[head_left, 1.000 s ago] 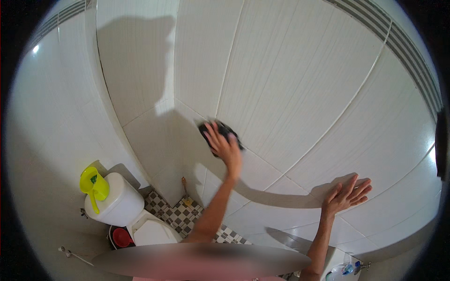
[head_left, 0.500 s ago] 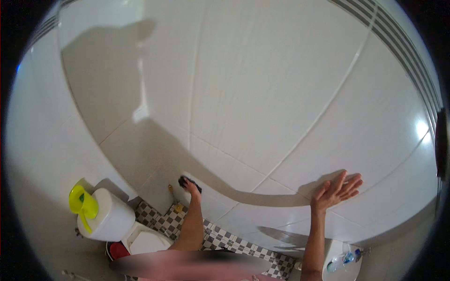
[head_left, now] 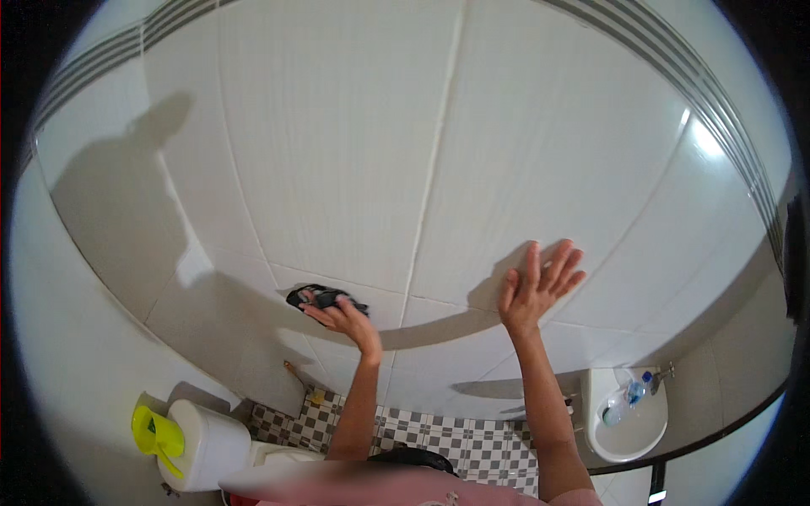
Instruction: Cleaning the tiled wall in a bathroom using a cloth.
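Left hand (head_left: 344, 320) clamped on cloth (head_left: 324, 295), against wall (head_left: 337, 160). Right hand (head_left: 533, 295) apart, at left's 3 o'clock, splayed on wall.

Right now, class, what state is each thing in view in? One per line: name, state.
Left hand: on the dark cloth, exact grip unclear
Cloth: crumpled, against the wall
Right hand: open, fingers spread on the wall
Wall: partly in shadow
Dipper: resting on the tank
Tank: covered
Bottle: lying in the sink, fill unclear
Tap: too small to tell if running
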{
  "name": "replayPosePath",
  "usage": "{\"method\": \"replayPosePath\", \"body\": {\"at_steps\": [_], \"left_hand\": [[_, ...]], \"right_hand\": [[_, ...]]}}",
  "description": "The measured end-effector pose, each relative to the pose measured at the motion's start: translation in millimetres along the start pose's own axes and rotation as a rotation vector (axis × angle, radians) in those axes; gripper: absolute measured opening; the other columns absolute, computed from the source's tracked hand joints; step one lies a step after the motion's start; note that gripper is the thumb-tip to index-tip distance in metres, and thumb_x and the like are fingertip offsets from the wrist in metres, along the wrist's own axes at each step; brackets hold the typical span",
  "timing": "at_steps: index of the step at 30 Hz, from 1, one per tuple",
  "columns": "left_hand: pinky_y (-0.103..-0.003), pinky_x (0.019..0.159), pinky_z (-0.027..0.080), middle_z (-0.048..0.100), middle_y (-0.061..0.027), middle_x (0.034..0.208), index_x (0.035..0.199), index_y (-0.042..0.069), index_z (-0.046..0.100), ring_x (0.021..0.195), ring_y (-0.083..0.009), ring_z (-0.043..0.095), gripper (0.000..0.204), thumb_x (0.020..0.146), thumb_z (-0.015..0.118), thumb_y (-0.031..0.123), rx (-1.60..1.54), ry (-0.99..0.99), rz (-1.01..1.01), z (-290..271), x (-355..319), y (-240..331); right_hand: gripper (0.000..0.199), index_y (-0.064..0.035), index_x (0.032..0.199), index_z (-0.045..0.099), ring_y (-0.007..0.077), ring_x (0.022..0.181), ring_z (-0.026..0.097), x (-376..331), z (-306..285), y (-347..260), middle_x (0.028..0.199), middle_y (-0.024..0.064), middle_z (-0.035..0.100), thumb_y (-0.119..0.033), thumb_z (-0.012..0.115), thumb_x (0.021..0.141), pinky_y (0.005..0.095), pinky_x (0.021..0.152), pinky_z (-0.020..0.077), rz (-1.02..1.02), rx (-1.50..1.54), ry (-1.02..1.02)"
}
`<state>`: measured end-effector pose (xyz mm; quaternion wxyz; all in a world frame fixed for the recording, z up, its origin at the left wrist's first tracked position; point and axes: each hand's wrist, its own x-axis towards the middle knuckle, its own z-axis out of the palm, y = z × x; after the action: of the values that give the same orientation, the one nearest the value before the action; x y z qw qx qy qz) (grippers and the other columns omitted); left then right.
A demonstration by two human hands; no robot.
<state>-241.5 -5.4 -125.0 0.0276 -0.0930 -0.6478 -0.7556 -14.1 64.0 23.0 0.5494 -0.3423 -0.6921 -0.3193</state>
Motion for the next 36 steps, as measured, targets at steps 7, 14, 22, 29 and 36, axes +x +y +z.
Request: {"method": "replayPosePath", "body": {"at_steps": [7, 14, 22, 29, 36], "left_hand": [[-0.055, 0.106, -0.007, -0.014, -0.0157, 0.150, 0.145, 0.011, -0.006, 0.138, -0.0313, -0.015, 0.088, 0.083, 0.009, 0.072, -0.065, -0.654, 0.366, -9.3, -67.2, 55.8], [-0.045, 0.111, 0.002, 0.000, -0.0098, 0.152, 0.142, 0.023, -0.019, 0.139, -0.0285, 0.003, 0.094, 0.074, 0.011, 0.080, -0.690, -1.198, 0.148, -42.4, -65.8, 108.6], [-0.044, 0.105, 0.025, 0.041, -0.0167, 0.134, 0.137, 0.000, 0.033, 0.119, -0.0275, 0.046, 0.080, 0.091, 0.016, 0.063, -0.226, -0.781, 0.493, -66.6, -26.7, 122.9], [-0.042, 0.102, 0.030, 0.055, -0.0173, 0.116, 0.134, 0.000, 0.032, 0.108, -0.0274, 0.054, 0.065, 0.096, 0.020, 0.052, -0.227, -0.675, 0.351, -81.2, -3.5, 114.8], [-0.042, 0.104, 0.028, 0.050, -0.0183, 0.125, 0.131, 0.001, 0.036, 0.118, -0.0282, 0.046, 0.045, 0.097, 0.033, 0.030, -0.268, -0.691, 0.529, -58.5, 0.0, 131.5]], "right_hand": [[0.054, -0.0155, 0.131, 0.048, 0.0395, 0.132, 0.027, -36.9, -23.8, -37.0, 0.141, 0.0218, 0.033, -0.012, 0.060, 0.078, 0.0546, 0.108, 0.0055, -0.154, 0.463, -0.114], [0.062, -0.0221, 0.136, 0.040, 0.0240, 0.130, 0.036, -71.7, -11.2, -93.6, 0.146, 0.0082, 0.031, -0.021, 0.062, 0.078, 0.0448, 0.100, 0.0268, -0.192, 0.530, -0.404], [0.066, -0.0299, 0.136, 0.039, 0.0242, 0.129, 0.034, -71.7, 16.0, -54.3, 0.145, 0.0038, 0.032, -0.039, 0.066, 0.076, 0.0544, 0.094, 0.0227, -0.059, 0.141, -0.221], [0.060, -0.0203, 0.135, 0.042, 0.0361, 0.138, 0.011, -14.9, -65.8, 145.0, 0.148, 0.0115, 0.025, -0.043, 0.058, 0.083, 0.0584, 0.106, -0.0029, 0.288, -0.124, 0.212], [0.054, -0.0193, 0.136, 0.042, 0.0385, 0.138, 0.007, -7.7, -28.7, 62.8, 0.150, 0.0122, 0.020, -0.037, 0.051, 0.086, 0.0595, 0.105, -0.0025, 0.428, 0.077, 0.269]]}}
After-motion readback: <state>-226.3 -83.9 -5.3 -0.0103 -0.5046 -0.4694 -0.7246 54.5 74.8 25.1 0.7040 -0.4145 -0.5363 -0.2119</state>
